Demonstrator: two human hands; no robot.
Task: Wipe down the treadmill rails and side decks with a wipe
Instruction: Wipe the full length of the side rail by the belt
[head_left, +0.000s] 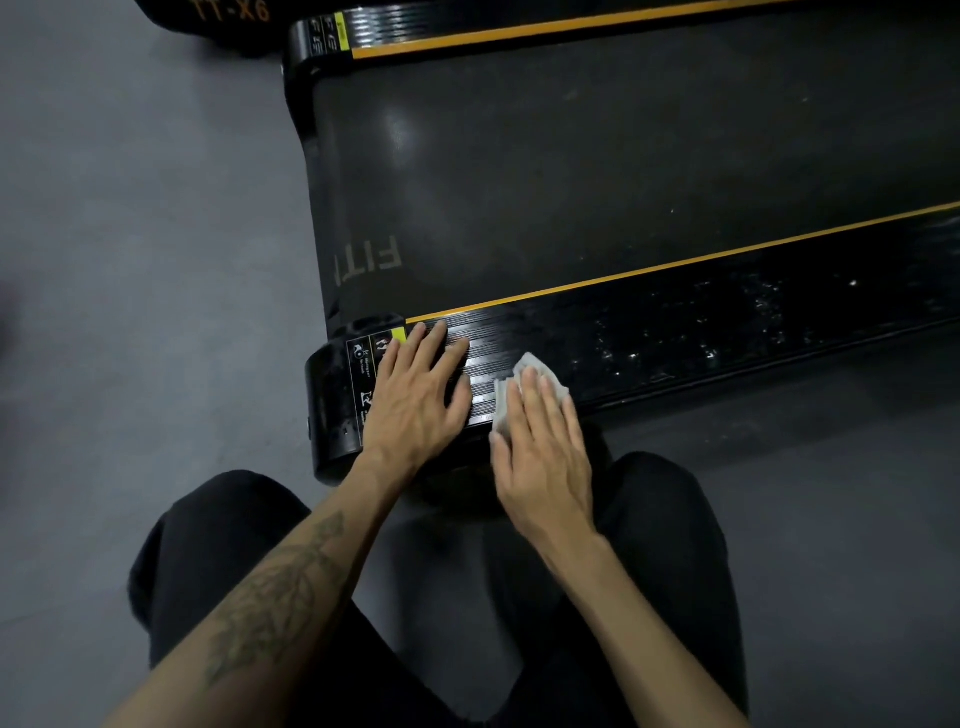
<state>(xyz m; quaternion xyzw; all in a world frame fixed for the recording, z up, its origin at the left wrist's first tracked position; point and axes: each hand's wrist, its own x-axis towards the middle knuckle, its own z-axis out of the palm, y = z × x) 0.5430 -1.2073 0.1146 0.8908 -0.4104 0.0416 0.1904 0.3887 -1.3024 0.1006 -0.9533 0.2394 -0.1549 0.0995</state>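
A person crouches on a grey floor (130, 260) beside a black treadmill with a dark running belt (597, 171). The left hand (418, 395) lies flat, fingers spread, on the near black ribbed side deck (701, 332), just beside the rounded black end cap (332, 410) and partly over a white-printed warning label (370, 358). The right hand (543, 452) presses a crumpled white wipe (530, 364) flat against the same deck. An orange stripe (675, 264) edges the belt, and wet specks glisten further along the deck

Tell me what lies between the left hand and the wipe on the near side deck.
Only bare ribbed black deck: a narrow strip separates the left hand from the wipe under the right hand, in the head view.
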